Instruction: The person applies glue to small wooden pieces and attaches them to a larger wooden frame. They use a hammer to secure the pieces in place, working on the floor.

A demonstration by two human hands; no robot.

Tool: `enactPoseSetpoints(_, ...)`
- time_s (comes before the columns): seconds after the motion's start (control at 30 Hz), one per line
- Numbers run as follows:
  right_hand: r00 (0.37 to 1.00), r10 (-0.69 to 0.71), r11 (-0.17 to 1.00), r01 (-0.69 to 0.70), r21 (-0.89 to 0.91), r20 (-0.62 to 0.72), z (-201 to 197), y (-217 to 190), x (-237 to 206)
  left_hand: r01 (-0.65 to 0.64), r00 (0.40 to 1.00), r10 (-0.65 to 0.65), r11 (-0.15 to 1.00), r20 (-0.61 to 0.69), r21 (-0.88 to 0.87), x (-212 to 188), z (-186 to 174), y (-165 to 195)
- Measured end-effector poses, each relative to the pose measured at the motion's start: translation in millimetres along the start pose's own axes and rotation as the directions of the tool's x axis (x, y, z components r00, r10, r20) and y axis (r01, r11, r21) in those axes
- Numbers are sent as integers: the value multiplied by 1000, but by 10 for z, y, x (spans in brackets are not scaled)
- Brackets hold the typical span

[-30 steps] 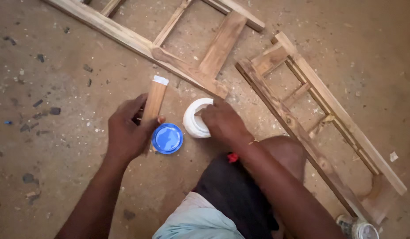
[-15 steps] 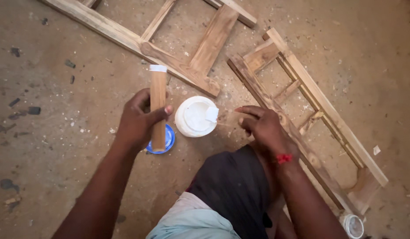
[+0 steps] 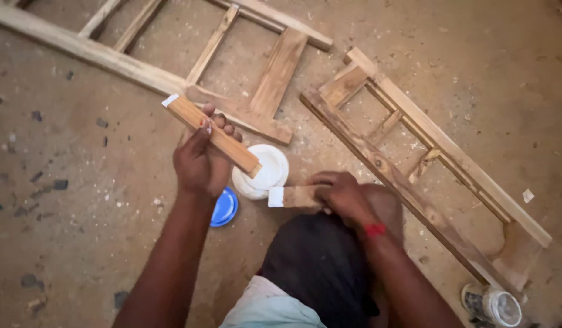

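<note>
The left hand (image 3: 199,163) is gripping a wooden slat (image 3: 213,135) around its middle, long axis running diagonally, lower end pointing into the white tub (image 3: 266,176). The right hand (image 3: 341,194) is clasping a short block (image 3: 296,197), lying level, white-tipped end pointing left beside the tub.

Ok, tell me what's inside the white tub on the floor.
The white tub is open and holds a smooth white paste, filled nearly to the rim. The wooden stick in the left hand crosses its upper left edge, hiding that part.
</note>
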State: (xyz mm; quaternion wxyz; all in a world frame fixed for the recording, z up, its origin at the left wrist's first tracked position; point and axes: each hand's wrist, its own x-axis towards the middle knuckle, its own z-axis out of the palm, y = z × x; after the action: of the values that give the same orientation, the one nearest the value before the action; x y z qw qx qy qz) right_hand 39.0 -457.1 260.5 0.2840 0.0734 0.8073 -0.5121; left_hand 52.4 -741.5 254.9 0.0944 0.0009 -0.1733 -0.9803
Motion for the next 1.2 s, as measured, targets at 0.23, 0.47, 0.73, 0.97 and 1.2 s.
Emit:
enactPoseSetpoints(0.23,906,-241,668,416,617,-349,-457,212,-971,58,993,-44,989,105,-136,99,502,-514)
enactPoseSetpoints(0.47,576,-477,657,735,167,-664,-471,257,-1395,134,990,-125,982,70,-134,-100,1102,-1147)
enactPoseSetpoints(0.73,206,-788,571,595,-566,-580,-853,241,-1854,172,982,-165,982,91,-80,-279,1545,-1709)
enactPoseSetpoints(0.97,213,-714,633,604,-484,-667,-1392,739,-2143,234,957,-229,972,177,-9,-391,1819,-2365)
enactPoseSetpoints(1.2,336,-193,735,672,91,-922,-1761,1357,-2254,403,877,-381,915,292,-16,-577,2103,-3340)
